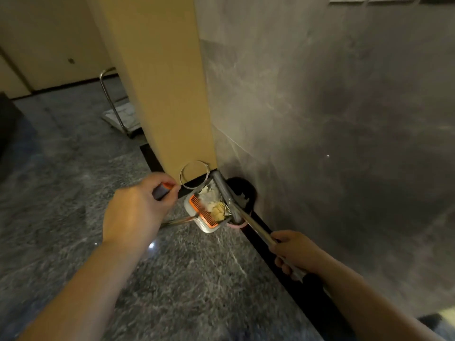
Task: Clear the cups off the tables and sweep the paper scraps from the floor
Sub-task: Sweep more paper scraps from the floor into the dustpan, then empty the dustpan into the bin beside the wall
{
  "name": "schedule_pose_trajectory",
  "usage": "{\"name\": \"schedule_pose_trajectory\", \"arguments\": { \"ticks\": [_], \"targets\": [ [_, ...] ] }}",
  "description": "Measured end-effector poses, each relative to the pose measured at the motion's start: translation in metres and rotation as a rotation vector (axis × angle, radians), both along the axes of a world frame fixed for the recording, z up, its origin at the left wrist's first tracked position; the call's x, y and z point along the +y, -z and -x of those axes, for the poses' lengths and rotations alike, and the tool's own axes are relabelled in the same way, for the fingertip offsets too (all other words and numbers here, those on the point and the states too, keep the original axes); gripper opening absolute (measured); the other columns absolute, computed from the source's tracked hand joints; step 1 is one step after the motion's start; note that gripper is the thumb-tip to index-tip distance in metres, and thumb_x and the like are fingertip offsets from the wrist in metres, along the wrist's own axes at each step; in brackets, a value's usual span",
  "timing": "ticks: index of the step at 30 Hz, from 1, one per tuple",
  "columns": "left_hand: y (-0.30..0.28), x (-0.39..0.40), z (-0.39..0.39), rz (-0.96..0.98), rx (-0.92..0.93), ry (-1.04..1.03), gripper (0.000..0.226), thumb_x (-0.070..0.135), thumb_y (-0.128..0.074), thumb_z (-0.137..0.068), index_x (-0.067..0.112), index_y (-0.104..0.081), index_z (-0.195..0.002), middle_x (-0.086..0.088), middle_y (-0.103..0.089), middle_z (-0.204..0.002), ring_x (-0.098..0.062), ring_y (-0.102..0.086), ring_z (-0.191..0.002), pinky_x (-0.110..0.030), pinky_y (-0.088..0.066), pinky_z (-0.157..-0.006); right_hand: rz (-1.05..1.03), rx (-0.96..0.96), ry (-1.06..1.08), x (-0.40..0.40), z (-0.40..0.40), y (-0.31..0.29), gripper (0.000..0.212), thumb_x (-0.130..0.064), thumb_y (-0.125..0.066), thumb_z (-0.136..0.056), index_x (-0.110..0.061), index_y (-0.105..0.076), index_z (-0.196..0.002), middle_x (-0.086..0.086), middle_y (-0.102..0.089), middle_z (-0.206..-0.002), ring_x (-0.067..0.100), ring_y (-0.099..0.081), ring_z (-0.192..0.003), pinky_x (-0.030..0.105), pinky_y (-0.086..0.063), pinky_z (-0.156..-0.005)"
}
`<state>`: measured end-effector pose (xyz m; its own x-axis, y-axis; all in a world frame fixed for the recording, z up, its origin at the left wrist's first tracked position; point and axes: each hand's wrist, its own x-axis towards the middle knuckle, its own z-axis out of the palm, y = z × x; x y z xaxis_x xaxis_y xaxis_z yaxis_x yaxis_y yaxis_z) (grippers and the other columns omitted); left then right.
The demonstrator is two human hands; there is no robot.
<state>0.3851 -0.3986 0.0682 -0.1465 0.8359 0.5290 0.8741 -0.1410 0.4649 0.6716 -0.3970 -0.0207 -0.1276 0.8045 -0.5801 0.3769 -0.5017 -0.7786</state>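
L hand (134,212) grips dustpan handle (161,190); R hand (293,252) grips broom pole (256,228). Paper scraps (214,203) sit in dustpan (205,215) on floor (73,168), at wall corner w/ pillar (167,94).

Commercial lobby or hall: polished stone floor (73,193), marble-clad wall (320,119).

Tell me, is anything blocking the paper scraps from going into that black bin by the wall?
Partly. The broom lies across the black bin, between it and the paper scraps in the dustpan. The right hand holds the broom; the left hand holds the dustpan's handle.
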Motion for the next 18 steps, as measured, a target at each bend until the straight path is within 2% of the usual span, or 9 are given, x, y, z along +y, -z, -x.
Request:
{"name": "schedule_pose_trajectory", "arguments": {
  "ticks": [2, 5, 8, 12, 18],
  "targets": [
    [-0.004, 0.037, -0.011, -0.03, 0.064, 0.019, 0.01, 0.028, -0.077, -0.081, 0.026, -0.073, -0.09, 0.004, -0.069, -0.069, -0.016, -0.066, -0.059, -0.033, -0.056, -0.051, -0.02, 0.038, -0.011, 0.039, -0.01, 0.002, 0.009, -0.005, -0.055, -0.094, -0.012, -0.057, -0.099, 0.01, -0.053, -0.058, 0.012, -0.047, -0.034, 0.017, -0.036, -0.035],
    [-0.006, 0.091, -0.035, -0.008, 0.139, 0.032, 0.01, 0.029, -0.077, -0.082, 0.025, -0.072, -0.09, 0.0, -0.07, -0.07, -0.022, -0.067, -0.061, -0.037, -0.056, -0.051, -0.021, 0.065, -0.026, 0.098, -0.031, 0.011, 0.015, -0.006, -0.055, -0.094, -0.017, -0.058, -0.085, 0.007, -0.055, -0.054, 0.011, -0.048, -0.034, 0.016, -0.036, -0.035],
    [-0.004, 0.138, -0.065, 0.014, 0.269, 0.045, 0.015, 0.029, -0.078, -0.081, 0.022, -0.073, -0.093, -0.003, -0.07, -0.071, -0.026, -0.066, -0.059, -0.034, -0.053, -0.048, -0.008, 0.102, -0.066, 0.155, -0.055, 0.02, 0.012, -0.005, -0.054, -0.095, -0.014, -0.061, -0.09, 0.001, -0.055, -0.045, 0.012, -0.048, -0.035, 0.019, -0.038, -0.037],
    [0.0, 0.189, -0.108, 0.093, 0.33, 0.023, 0.019, 0.03, -0.075, -0.084, 0.021, -0.072, -0.1, -0.002, -0.073, -0.077, -0.024, -0.068, -0.063, -0.033, -0.054, -0.05, -0.002, 0.097, -0.149, 0.221, -0.096, 0.025, 0.011, -0.005, -0.055, -0.094, -0.007, -0.063, -0.101, 0.005, -0.056, -0.049, 0.014, -0.049, -0.037, 0.02, -0.04, -0.039],
    [0.004, 0.238, -0.159, 0.191, 0.374, 0.016, 0.018, 0.032, -0.071, -0.087, 0.024, -0.071, -0.103, 0.001, -0.072, -0.083, -0.022, -0.067, -0.067, -0.036, -0.055, -0.054, 0.097, 0.125, -0.187, 0.271, -0.142, 0.021, 0.015, 0.001, -0.049, -0.095, -0.012, -0.056, -0.091, 0.013, -0.051, -0.061, 0.012, -0.046, -0.036, 0.017, -0.037, -0.036]
  ]
}}
